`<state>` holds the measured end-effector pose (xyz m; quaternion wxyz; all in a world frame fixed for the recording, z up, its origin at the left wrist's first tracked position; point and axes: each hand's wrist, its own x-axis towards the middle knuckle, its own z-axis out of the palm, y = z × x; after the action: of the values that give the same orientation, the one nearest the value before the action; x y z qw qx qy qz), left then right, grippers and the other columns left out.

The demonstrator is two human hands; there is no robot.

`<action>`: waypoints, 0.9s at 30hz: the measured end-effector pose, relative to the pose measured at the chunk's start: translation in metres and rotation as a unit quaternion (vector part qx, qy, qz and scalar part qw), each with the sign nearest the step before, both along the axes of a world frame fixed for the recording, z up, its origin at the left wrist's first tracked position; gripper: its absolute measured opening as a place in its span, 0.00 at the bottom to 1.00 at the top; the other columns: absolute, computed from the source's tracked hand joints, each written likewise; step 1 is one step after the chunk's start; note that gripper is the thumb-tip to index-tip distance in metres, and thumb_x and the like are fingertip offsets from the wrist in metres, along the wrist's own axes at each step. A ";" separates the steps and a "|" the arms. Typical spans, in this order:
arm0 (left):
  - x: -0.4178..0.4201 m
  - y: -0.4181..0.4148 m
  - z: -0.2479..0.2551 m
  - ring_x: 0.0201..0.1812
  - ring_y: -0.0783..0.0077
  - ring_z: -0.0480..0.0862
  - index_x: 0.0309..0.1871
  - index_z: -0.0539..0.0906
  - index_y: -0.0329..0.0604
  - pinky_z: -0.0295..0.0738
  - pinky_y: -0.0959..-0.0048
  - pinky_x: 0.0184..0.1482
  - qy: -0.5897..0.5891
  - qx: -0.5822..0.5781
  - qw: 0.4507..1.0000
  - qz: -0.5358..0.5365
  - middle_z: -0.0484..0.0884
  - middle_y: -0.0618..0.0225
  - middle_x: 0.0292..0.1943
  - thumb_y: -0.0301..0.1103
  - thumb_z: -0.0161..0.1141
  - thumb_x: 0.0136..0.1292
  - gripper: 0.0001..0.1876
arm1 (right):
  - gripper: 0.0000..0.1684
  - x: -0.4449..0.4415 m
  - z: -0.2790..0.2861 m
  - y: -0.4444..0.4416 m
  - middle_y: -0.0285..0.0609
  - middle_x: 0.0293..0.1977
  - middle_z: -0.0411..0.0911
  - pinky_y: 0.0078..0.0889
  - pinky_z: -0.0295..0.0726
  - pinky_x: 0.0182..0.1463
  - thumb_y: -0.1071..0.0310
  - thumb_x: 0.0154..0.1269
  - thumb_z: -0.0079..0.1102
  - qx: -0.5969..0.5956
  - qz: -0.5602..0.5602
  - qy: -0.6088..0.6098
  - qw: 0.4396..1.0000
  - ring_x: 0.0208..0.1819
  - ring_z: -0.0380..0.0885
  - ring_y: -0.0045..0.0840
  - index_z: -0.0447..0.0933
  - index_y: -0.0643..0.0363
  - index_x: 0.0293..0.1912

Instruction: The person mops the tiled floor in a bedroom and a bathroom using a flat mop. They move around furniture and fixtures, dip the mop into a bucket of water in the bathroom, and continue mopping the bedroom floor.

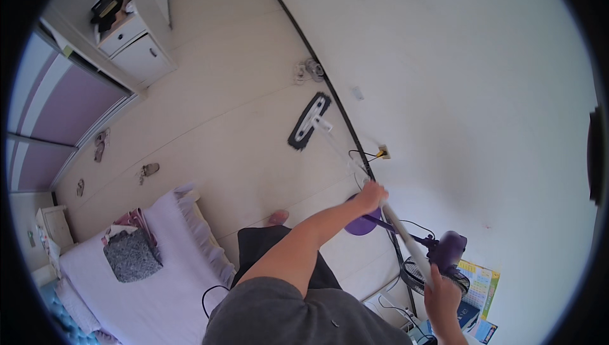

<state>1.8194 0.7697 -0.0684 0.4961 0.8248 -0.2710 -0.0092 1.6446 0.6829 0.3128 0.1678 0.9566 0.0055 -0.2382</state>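
Observation:
A flat mop with a dark fringed pad point(309, 121) and a long white pole point(404, 233) reaches out over the tiled floor, close to the wall's dark skirting. My left hand point(372, 197) grips the pole around its middle. Near the pole's upper end, my right hand point(442, 292) is closed on it, with a finger laid along the pole. Beneath the pole stands a purple pedestal fan point(447, 250), its round base point(362, 223) on the floor by my left hand. Whether the pad touches the floor I cannot tell.
Shoes point(308, 71) stand by the skirting beyond the mop. A plug sits in a wall socket point(384, 152), its black cable hanging down. A bed point(190, 259) with folded cloth is at left; slippers point(150, 170) lie on the floor near a white cabinet point(142, 59) and sliding doors.

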 end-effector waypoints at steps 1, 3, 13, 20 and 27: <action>0.015 0.014 -0.006 0.41 0.62 0.77 0.27 0.80 0.51 0.64 0.57 0.44 0.001 0.013 0.999 0.045 0.78 0.67 0.27 0.26 0.59 0.43 0.07 | 0.27 0.019 -0.008 0.015 0.44 0.24 0.73 0.40 0.72 0.27 0.68 0.51 0.60 0.000 0.030 -0.008 1.000 0.24 0.75 0.39 0.70 0.57 0.53; 0.033 0.043 -0.006 0.42 0.63 0.76 0.25 0.79 0.51 0.63 0.56 0.46 0.030 0.011 0.996 0.089 0.77 0.67 0.28 0.28 0.62 0.41 0.06 | 0.27 0.047 -0.013 0.040 0.44 0.23 0.73 0.42 0.70 0.27 0.70 0.51 0.60 0.003 0.078 -0.018 0.997 0.23 0.74 0.39 0.70 0.59 0.53; -0.055 0.057 0.039 0.35 0.56 0.77 0.22 0.77 0.43 0.68 0.58 0.41 0.052 -0.090 0.966 0.238 0.77 0.61 0.26 0.30 0.64 0.37 0.08 | 0.31 0.029 0.046 0.057 0.43 0.29 0.76 0.36 0.76 0.33 0.72 0.49 0.60 -0.021 0.120 0.100 0.987 0.28 0.77 0.34 0.68 0.56 0.56; -0.147 0.104 0.042 0.32 0.56 0.78 0.21 0.79 0.45 0.70 0.58 0.38 0.077 0.085 0.993 0.008 0.78 0.60 0.23 0.34 0.64 0.37 0.07 | 0.32 -0.014 0.069 0.041 0.56 0.48 0.74 0.32 0.74 0.48 0.69 0.54 0.56 0.148 -0.032 0.253 0.955 0.50 0.74 0.39 0.65 0.59 0.60; -0.117 0.158 0.050 0.29 0.57 0.80 0.21 0.78 0.47 0.71 0.58 0.34 0.114 0.050 0.963 -0.237 0.79 0.60 0.23 0.35 0.60 0.39 0.05 | 0.32 -0.058 0.053 0.032 0.49 0.52 0.72 0.34 0.65 0.58 0.63 0.59 0.57 0.433 -0.302 0.237 0.815 0.55 0.69 0.33 0.63 0.65 0.60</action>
<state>1.7027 0.9278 -0.0182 0.4654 0.7542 -0.3994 -0.2344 1.5862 0.7152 0.3654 -0.3506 0.7977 -0.1418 -0.4696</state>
